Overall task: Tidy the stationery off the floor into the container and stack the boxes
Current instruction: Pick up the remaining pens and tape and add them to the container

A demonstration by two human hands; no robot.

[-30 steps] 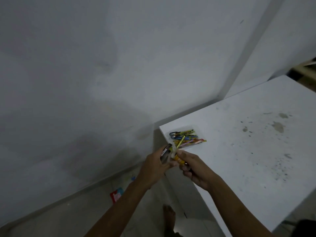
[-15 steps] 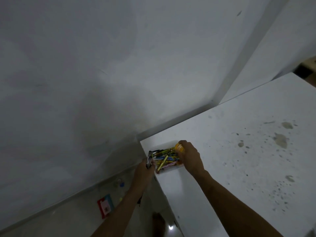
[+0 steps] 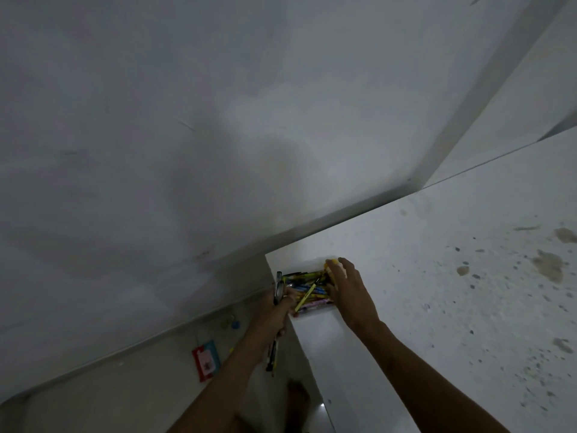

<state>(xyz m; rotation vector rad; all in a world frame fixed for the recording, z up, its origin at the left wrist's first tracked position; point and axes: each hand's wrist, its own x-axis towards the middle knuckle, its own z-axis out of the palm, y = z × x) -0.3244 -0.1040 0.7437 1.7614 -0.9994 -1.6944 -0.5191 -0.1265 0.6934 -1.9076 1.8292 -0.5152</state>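
Observation:
A clear container (image 3: 315, 310) full of coloured pens and crayons sits at the near left corner of the white table (image 3: 437, 292). My left hand (image 3: 274, 310) grips a bundle of pens (image 3: 278, 289) beside the container's left end; their lower ends stick out below my wrist. My right hand (image 3: 349, 289) hovers over the container's right end with fingers spread, and a yellow item (image 3: 332, 262) shows at its fingertips. A red and blue box (image 3: 206, 360) lies on the floor below.
Small round items (image 3: 231, 321) lie on the floor by the wall's base. The white wall (image 3: 187, 135) rises close on the left. My bare foot (image 3: 296, 395) stands beside the table. Stains dot the table's right part (image 3: 549, 264).
My right hand has opened, its fingers now spread over the container's right end. My left hand with the pens stays at the container's left edge. The camera has tilted slightly.

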